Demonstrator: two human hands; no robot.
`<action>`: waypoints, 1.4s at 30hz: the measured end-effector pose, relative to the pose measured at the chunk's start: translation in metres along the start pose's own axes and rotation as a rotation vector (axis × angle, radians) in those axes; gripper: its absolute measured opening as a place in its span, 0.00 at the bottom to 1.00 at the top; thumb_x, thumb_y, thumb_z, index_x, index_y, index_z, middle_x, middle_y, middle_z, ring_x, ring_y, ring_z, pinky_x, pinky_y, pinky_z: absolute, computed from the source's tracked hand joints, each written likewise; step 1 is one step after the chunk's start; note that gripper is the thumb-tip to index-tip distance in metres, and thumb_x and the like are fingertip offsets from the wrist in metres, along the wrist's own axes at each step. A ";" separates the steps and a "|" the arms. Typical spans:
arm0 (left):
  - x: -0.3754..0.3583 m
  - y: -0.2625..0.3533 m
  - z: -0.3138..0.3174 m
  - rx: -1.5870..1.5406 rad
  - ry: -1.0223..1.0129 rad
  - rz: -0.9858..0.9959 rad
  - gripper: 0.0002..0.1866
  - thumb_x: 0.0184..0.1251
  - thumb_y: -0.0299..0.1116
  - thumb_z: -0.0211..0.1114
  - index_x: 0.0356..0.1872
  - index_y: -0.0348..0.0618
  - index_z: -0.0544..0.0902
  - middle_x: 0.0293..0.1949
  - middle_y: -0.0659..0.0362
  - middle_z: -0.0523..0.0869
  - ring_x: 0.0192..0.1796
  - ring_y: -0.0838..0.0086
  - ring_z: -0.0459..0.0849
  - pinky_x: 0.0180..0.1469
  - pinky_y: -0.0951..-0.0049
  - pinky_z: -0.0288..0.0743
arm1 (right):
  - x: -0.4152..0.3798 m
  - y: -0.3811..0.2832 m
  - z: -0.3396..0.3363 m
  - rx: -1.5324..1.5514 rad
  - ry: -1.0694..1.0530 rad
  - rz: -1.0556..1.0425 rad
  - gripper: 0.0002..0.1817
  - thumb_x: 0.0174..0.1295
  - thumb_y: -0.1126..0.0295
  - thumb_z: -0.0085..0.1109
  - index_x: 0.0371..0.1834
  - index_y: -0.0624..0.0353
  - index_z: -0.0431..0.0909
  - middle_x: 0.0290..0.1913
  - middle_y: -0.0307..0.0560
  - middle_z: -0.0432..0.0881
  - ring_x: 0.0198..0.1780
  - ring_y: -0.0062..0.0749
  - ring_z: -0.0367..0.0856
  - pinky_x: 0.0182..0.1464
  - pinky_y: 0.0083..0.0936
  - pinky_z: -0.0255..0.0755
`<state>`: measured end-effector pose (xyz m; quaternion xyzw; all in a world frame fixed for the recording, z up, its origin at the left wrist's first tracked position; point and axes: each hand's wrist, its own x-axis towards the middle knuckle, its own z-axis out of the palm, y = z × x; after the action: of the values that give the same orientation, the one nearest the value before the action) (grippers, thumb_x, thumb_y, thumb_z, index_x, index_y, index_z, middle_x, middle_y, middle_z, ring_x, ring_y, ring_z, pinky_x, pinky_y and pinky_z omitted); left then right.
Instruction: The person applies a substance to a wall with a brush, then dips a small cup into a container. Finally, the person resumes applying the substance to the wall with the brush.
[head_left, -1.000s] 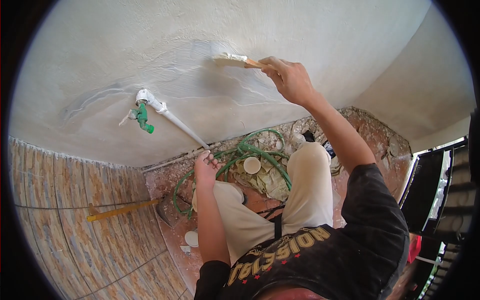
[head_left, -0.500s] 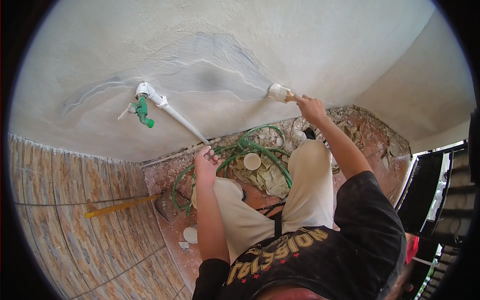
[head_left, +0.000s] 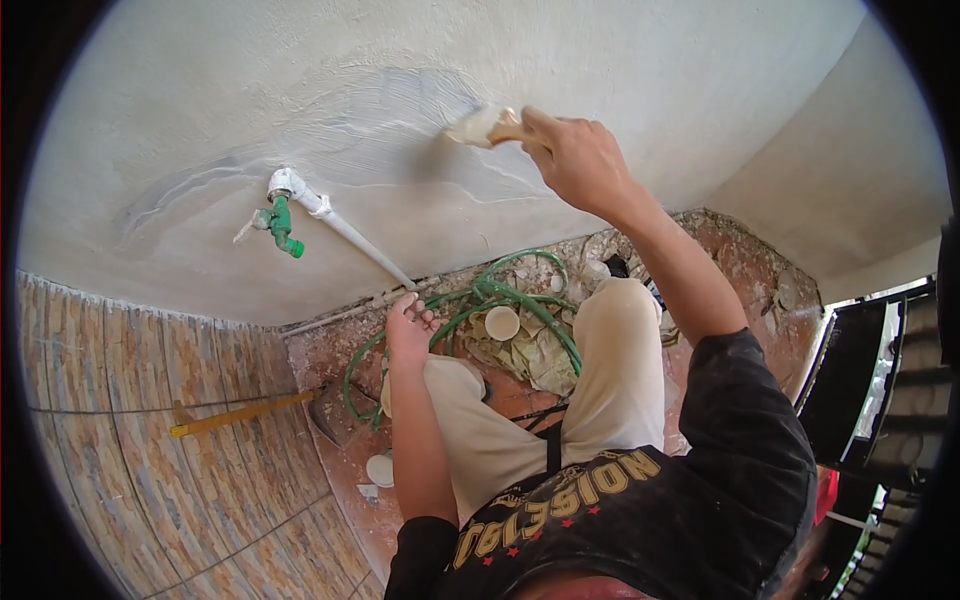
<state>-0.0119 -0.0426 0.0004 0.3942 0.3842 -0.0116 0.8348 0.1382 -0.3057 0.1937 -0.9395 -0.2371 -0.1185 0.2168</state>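
My right hand [head_left: 582,165] is closed on the wooden handle of a paintbrush [head_left: 482,128], whose whitish bristles are at the wall [head_left: 640,60], over a grey patch [head_left: 390,125] with white streaks. Whether the bristle tips touch the wall is hard to tell. Low at the centre, my left hand [head_left: 410,325] hangs over my knee with its fingers curled loosely apart, and nothing shows in it. A green tap [head_left: 281,225] on a white pipe [head_left: 350,232] sticks out of the wall left of the brush.
A green hose [head_left: 535,305] lies coiled on the debris-strewn floor around a white cup [head_left: 502,322] and crumpled sheeting [head_left: 540,362]. A yellow handle [head_left: 245,412] leans by the stone-patterned tiles [head_left: 130,470] at left. Black metal bars [head_left: 850,380] stand at right.
My right hand has moved up and left with the brush, from the right edge of the grey patch to its middle. My left hand has barely moved.
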 end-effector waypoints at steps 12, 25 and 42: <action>-0.003 0.003 0.002 -0.002 -0.002 0.003 0.07 0.60 0.35 0.58 0.36 0.46 0.72 0.28 0.65 0.70 0.29 0.75 0.68 0.33 0.71 0.66 | -0.018 0.087 0.087 -0.070 0.293 -0.223 0.06 0.63 0.68 0.52 0.42 0.52 0.74 0.32 0.43 0.76 0.25 0.42 0.77 0.24 0.36 0.70; -0.005 0.003 0.004 -0.022 -0.021 0.010 0.06 0.61 0.34 0.57 0.35 0.46 0.72 0.27 0.66 0.69 0.29 0.76 0.68 0.32 0.72 0.66 | -0.092 0.182 0.124 -0.303 -0.354 0.185 0.09 0.59 0.69 0.52 0.42 0.52 0.69 0.35 0.53 0.81 0.36 0.53 0.80 0.37 0.47 0.71; -0.008 0.004 0.006 -0.043 -0.021 0.005 0.06 0.61 0.35 0.57 0.34 0.47 0.72 0.28 0.66 0.70 0.28 0.75 0.68 0.31 0.71 0.66 | 0.025 -0.032 -0.025 0.061 0.160 -0.226 0.08 0.60 0.63 0.55 0.38 0.53 0.75 0.25 0.49 0.80 0.28 0.46 0.79 0.28 0.40 0.70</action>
<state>-0.0122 -0.0463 0.0105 0.3768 0.3746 -0.0056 0.8471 0.1412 -0.2824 0.2354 -0.8873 -0.3269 -0.2094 0.2490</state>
